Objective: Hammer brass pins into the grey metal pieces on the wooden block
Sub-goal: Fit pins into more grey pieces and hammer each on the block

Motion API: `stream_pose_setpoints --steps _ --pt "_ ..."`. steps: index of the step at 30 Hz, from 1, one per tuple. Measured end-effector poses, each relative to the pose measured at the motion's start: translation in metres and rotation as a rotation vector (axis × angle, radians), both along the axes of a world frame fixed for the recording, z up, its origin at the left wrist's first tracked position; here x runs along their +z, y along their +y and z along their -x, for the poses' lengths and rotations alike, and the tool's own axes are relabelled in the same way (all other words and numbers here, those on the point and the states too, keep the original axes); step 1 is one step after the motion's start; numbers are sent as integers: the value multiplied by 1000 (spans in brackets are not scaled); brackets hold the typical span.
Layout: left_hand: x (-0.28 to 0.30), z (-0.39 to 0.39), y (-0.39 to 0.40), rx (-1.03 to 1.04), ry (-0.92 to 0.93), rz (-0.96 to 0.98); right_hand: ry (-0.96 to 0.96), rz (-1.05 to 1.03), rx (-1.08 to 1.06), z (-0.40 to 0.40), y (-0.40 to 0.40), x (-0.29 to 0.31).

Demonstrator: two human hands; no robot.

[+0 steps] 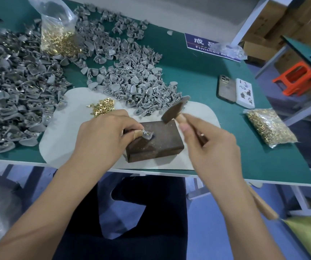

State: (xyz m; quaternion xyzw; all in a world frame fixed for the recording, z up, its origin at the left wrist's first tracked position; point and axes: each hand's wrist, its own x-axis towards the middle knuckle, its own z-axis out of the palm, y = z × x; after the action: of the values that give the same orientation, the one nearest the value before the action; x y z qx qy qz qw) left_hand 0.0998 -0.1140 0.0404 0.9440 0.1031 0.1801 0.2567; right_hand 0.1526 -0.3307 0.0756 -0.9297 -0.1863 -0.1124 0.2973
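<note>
Hands were both busy over the wooden block (155, 141), which sat on a pale mat (60, 136) near the front edge of the green counter (197, 72). Left hand (102, 136) pinched a grey metal piece (148, 135) down on the block's top, with a brass pin (144, 131) stuck in it (tiny, hard to make out). Right hand (211, 147) gripped the hammer (173, 111) by its wooden handle, head raised just above the block's far right corner. Loose brass pins (104, 107) lay just behind the block, and heaps of grey pieces (137, 83) spread behind and to its left. A sealed bag of pins (271, 126) lay to the block's right.
</note>
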Motion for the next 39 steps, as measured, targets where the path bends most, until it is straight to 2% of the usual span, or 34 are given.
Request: stream_pose_setpoints --steps 2,5,9,11,12,14,15,17,20,24,34,39 --pt "-1 0 0 3 -1 3 -1 -5 -102 -14 -8 -2" --pt "-4 0 -1 -6 -13 14 83 94 -180 -36 -21 -14" --pt "-6 1 -3 -4 -20 19 191 205 -155 -43 -23 -30" --pt "-7 5 -6 1 -54 28 158 326 -143 -40 -19 -34" --pt "-7 9 -8 16 -82 49 85 301 -129 -38 -16 -34" --pt "-10 18 -9 61 -137 104 -101 59 -30 -28 -4 -28" --pt "-12 22 -9 83 -153 123 -169 -55 64 -21 7 -24" --pt "-16 27 -5 124 -178 143 -191 -135 306 -6 36 -17" --pt "-17 33 10 173 -220 151 -163 -106 482 6 84 -18" --pt "-21 49 46 256 -217 155 -145 -72 436 9 136 -28" --pt "-29 90 128 459 -191 171 -31 -22 565 26 240 -40" --pt "-30 104 157 522 -133 130 10 25 543 29 281 -40"
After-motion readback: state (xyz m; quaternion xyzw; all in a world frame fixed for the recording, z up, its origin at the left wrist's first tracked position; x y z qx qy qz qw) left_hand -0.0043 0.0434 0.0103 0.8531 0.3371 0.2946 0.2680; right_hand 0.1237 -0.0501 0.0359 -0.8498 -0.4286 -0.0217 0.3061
